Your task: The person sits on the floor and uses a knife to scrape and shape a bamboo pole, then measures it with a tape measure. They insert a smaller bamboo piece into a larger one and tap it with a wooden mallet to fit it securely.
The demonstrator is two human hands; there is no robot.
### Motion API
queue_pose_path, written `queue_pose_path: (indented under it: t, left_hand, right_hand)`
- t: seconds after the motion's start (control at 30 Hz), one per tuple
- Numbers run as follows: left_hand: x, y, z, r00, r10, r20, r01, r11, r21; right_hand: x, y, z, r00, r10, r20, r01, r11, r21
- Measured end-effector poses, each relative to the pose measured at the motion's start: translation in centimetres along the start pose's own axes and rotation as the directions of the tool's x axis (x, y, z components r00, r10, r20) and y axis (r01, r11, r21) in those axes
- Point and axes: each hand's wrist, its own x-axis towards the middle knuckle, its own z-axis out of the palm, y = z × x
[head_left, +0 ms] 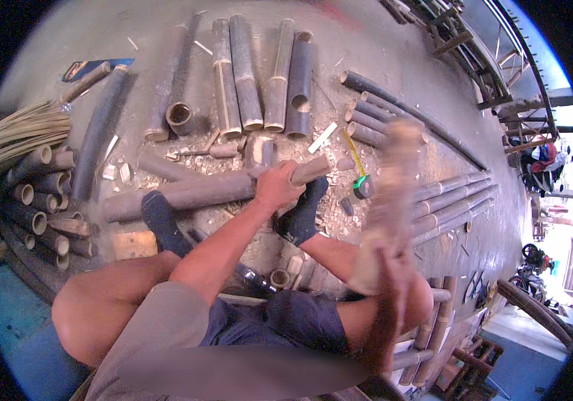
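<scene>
A long brown bamboo pole [199, 192] lies across in front of me on the floor. My left hand [278, 187] is closed at its right part, around a light brown piece of wood [312, 171] whose end sticks out to the right. Whether that piece belongs to the pole I cannot tell. My right hand [391, 271] is raised at the right, wrapped around a thick wooden club [393, 190] smeared by motion. My left foot [161, 217] and right foot [303, 215], in dark socks, rest against the pole.
Bamboo tubes [236, 73] stretch out ahead, with more poles [453, 200] to the right and a stack [39, 200] at left. A green tape measure [363, 186] lies among wood chips [326, 210]. A blue-handled saw [92, 69] lies far left, a bamboo frame [433, 327] near right.
</scene>
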Motion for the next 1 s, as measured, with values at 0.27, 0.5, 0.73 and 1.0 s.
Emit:
queue_pose_path:
  t: [0.27, 0.5, 0.73, 1.0]
  left_hand:
    - [0.8, -0.4, -0.3, 1.000, 0.011, -0.022, -0.012, 1.000, -0.020]
    - [0.1, 0.6, -0.1, 1.000, 0.000, 0.007, 0.000, 0.999, 0.033]
    - [1.4, 1.2, 0.2, 0.989, -0.117, 0.093, 0.114, 0.993, 0.038]
    - [1.0, 1.2, 0.2, 0.994, -0.095, 0.054, 0.096, 0.995, -0.008]
  right_hand:
    - [-3.0, 1.8, 1.7, 0.992, 0.110, 0.054, -0.109, 0.994, -0.032]
    - [-3.4, 4.9, -1.9, 0.960, 0.184, 0.210, -0.175, 0.983, -0.061]
    - [0.7, 2.9, -4.0, 1.000, 0.012, 0.024, -0.012, 1.000, -0.009]
    - [3.5, -2.9, -4.3, 0.899, -0.139, -0.415, 0.198, 0.975, 0.102]
